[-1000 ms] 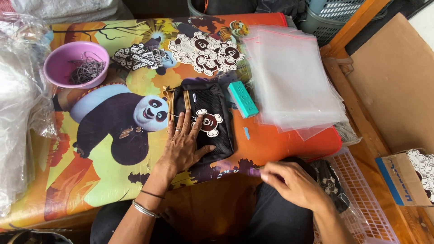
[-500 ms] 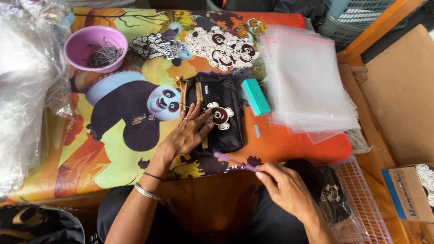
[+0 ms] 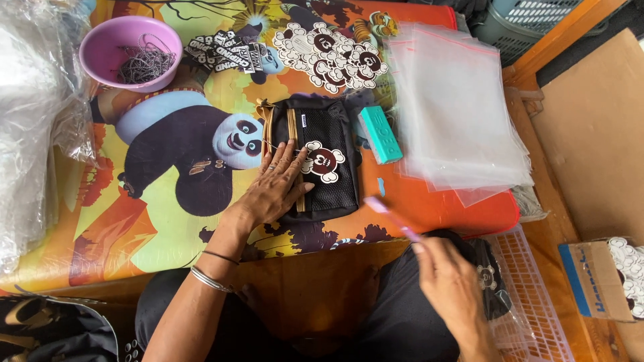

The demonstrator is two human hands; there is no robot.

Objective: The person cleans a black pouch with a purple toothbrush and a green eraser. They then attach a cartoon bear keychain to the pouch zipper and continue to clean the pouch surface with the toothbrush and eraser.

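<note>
My left hand (image 3: 274, 191) lies flat, fingers spread, on the left half of a black mesh pouch (image 3: 333, 191) on the table. A brown-and-white figure-shaped tag (image 3: 323, 161) lies on the pouch, right at my fingertips. My right hand (image 3: 451, 285) is below the table edge over my lap and pinches a thin pink stick (image 3: 390, 216). The stick's tip points up-left toward the pouch's lower right corner, apart from it.
A teal box (image 3: 380, 134) lies right of the pouch, beside a stack of clear plastic bags (image 3: 459, 114). Behind are a pile of tags (image 3: 332, 57), dark stickers (image 3: 225, 50) and a purple bowl (image 3: 100, 47) of ball chains. Crumpled plastic (image 3: 30, 127) fills the left; a white basket (image 3: 537, 268) and cardboard box (image 3: 594, 281) sit at right.
My right hand has picked up the pink stick and drifted slightly right, with the stick raised toward the pouch. My left hand stays on the pouch.
</note>
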